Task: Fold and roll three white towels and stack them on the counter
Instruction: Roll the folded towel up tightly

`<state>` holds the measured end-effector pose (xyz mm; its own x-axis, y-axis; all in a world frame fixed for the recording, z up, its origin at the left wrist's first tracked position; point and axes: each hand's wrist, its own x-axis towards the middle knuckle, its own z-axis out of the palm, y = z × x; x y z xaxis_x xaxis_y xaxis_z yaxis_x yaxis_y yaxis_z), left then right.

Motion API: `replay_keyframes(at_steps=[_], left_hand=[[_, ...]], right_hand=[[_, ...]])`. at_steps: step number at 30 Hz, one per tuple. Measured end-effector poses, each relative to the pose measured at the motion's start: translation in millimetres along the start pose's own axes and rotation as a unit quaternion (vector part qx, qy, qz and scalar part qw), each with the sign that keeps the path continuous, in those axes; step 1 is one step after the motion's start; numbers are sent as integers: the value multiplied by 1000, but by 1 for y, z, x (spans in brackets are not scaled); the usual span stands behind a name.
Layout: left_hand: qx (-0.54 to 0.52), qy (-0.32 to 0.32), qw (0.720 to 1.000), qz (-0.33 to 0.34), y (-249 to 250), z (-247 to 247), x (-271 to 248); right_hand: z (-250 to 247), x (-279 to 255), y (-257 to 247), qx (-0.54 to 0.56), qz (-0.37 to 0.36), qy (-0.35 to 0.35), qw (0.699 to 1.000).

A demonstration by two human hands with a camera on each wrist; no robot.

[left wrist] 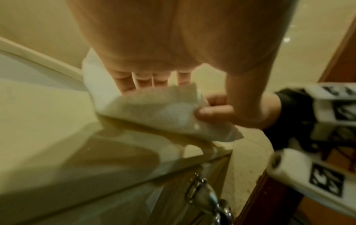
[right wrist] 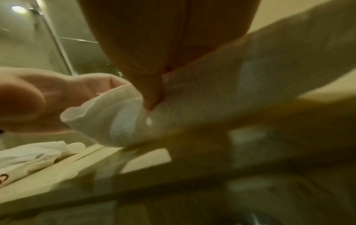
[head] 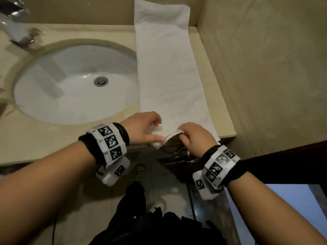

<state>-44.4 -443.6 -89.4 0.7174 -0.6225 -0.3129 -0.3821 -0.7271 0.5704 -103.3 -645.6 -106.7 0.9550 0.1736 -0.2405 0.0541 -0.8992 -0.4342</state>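
Left hand (head: 141, 126) and right hand (head: 194, 137) both pinch near end of long folded terry towel (head: 168, 68), lifted off glossy counter (head: 53, 145).

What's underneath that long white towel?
The white towel lies on the beige counter; its far end leans against the wall. Anything beneath it is covered.

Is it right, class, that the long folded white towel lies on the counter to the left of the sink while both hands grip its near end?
Not quite. The head view shows the towel lying to the right of the sink. Both the left hand and right hand do grip its near end.
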Motion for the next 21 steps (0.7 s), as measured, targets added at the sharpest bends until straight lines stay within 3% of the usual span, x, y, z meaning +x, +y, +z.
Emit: replay_keyframes(at_steps=[2, 5, 9, 12, 18, 21], left_hand=[[51, 8, 999, 16, 12, 11, -3], [105, 49, 993, -10, 24, 25, 5], [26, 81, 995, -49, 11, 16, 7], [6, 72, 995, -67, -10, 7, -1], [-12, 77, 989, -125, -26, 5, 2], [32, 112, 987, -112, -21, 5, 7]], right_hand=[[-7, 7, -2, -17, -3, -1, 1000], [-16, 17, -10, -47, -31, 2, 998], [-26, 14, 4, -127, -39, -28, 991], [-28, 2, 27, -176, 16, -73, 982], [-35, 9, 43, 8, 125, -14, 992], [-32, 12, 45, -103, 147, 12, 984]])
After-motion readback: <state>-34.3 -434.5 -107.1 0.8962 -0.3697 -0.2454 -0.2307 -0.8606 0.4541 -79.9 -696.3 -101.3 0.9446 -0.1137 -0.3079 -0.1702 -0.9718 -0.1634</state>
